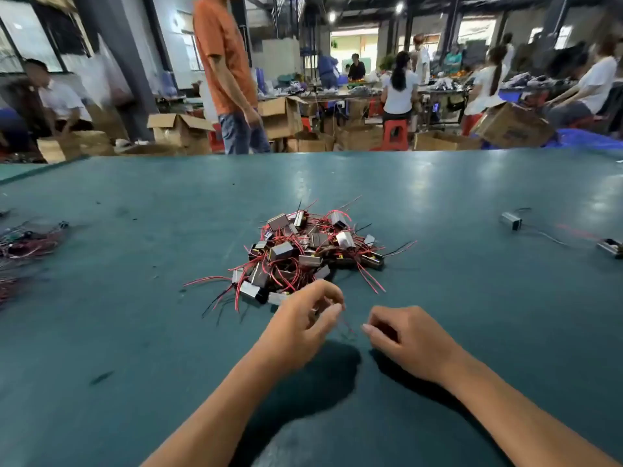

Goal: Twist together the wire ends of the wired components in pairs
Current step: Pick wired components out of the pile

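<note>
While the left hand [305, 318] pinches a thin red wire [347, 326] near the worktop's [135, 298] front edge and the curled right hand [404, 335] may hold nothing, a tug could drag the pile [303, 251].

1. A wide teal-green table [135, 315] carries everything; its surface is glossy, with pale reflections towards the far right.
2. Near its middle lies a heap of wired components [303, 251]: small grey and black blocks tangled with thin red and black wires that stick out on all sides.
3. At the left edge lies a blurred bundle of red wires [23, 244], partly cut off by the frame.
4. Far right, well apart from the heap, a single grey component [511, 220] lies alone, and another component [611, 247] lies at the very edge; thin wires run between them.
5. Small dark scraps [101, 377] dot the near left.
</note>
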### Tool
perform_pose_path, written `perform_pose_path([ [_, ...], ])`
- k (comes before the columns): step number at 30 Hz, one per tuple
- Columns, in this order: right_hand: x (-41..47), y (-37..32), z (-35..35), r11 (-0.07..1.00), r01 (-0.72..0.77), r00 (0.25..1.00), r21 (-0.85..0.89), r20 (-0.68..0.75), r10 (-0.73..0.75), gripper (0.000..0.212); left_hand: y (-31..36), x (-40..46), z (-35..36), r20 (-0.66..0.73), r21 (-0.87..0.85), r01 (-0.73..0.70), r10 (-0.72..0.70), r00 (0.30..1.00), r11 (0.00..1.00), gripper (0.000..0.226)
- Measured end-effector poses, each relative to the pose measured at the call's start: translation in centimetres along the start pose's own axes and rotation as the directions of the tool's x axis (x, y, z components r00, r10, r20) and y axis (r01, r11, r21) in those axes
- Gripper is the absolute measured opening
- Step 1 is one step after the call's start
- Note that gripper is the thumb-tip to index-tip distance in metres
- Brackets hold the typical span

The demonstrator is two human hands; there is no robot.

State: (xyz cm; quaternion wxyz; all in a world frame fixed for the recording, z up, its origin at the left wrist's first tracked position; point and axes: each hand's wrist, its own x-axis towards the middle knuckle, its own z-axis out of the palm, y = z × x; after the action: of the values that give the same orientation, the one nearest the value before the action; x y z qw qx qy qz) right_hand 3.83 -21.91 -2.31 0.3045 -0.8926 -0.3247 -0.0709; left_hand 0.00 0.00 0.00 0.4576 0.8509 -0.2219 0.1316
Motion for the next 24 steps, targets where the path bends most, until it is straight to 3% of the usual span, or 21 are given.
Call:
perform_pose_path([
  [2,-0.2,0.7,-0.2,0.997,-0.025,1.0,0.069,-0.017,0.026,0.023,-0.4,1.0,-0.7,-0.182,0.062,0.006,0.006,0.983,0.998,0.017],
  [4,-0.2,1.0,-0.5,0.994,-0.028,0.999,0.106,-0.026,0.031,0.025,-0.5,2.2,-1.7,-0.228,0.072,0.023,-0.006,0.974,0.997,0.025],
  [8,0.2,0.9,-0.3,0.99,-0.003,0.998,0.142,-0.069,0.013,0.025,-0.2,4.3,-2.6,-0.041,-0.285,0.097,-0.114,0.993,0.954,0.03],
  [10,0.2,1.2,-0.3,0.987,-0.005,0.997,0.162,-0.071,0.017,0.026,-0.2,4.3,-2.3,-0.051,-0.541,0.117,-0.172,0.984,0.833,0.024],
  [12,0.1,1.4,-0.2,0.981,-0.004,0.996,0.196,-0.085,0.021,0.026,-0.4,4.0,-2.0,-0.079,-0.808,0.085,-0.251,0.965,0.583,0.023],
  [13,0.2,1.4,-0.2,0.979,-0.004,0.995,0.205,-0.092,0.024,0.026,-0.8,3.9,-1.9,-0.072,-0.876,0.073,-0.278,0.958,0.476,0.027],
  [14,0.2,1.5,-0.1,0.977,-0.007,0.995,0.213,-0.093,0.027,0.026,-1.1,3.9,-1.8,-0.081,-0.889,0.054,-0.273,0.959,0.454,0.03],
  [15,0.2,1.5,-0.1,0.975,-0.011,0.995,0.222,-0.093,0.033,0.026,-1.3,4.0,-1.9,-0.117,-0.841,0.038,-0.25,0.961,0.54,0.032],
  [16,0.3,1.5,-0.1,0.974,-0.021,0.995,0.227,-0.089,0.042,0.026,-1.6,4.0,-2.1,-0.168,-0.697,0.023,-0.195,0.966,0.717,0.034],
  [17,0.3,1.5,-0.1,0.973,-0.02,0.995,0.23,-0.089,0.041,0.026,-1.9,3.9,-2.4,-0.196,-0.42,0.01,-0.101,0.975,0.907,0.038],
  [18,0.2,1.5,-0.2,0.973,-0.02,0.995,0.229,-0.087,0.041,0.026,-2.3,3.8,-2.7,-0.147,-0.081,0.0,-0.012,0.989,0.997,0.042],
  [19,0.2,1.5,-0.2,0.973,-0.015,0.995,0.23,-0.088,0.036,0.026,-2.7,3.7,-2.9,-0.049,0.205,-0.03,0.041,0.998,0.978,0.045],
  [20,0.2,1.4,-0.3,0.972,-0.013,0.996,0.235,-0.088,0.034,0.027,-3.3,3.5,-3.1,0.067,0.37,-0.055,0.032,0.997,0.927,0.044],
  [22,0.2,1.4,-0.3,0.973,-0.008,0.995,0.231,-0.09,0.029,0.027,-3.9,3.0,-3.5,0.241,0.52,-0.039,-0.103,0.965,0.854,0.034],
  [24,0.2,1.4,-0.3,0.973,-0.005,0.996,0.232,-0.088,0.026,0.026,-4.3,2.7,-3.7,0.29,0.645,-0.038,-0.199,0.936,0.763,0.03],
])
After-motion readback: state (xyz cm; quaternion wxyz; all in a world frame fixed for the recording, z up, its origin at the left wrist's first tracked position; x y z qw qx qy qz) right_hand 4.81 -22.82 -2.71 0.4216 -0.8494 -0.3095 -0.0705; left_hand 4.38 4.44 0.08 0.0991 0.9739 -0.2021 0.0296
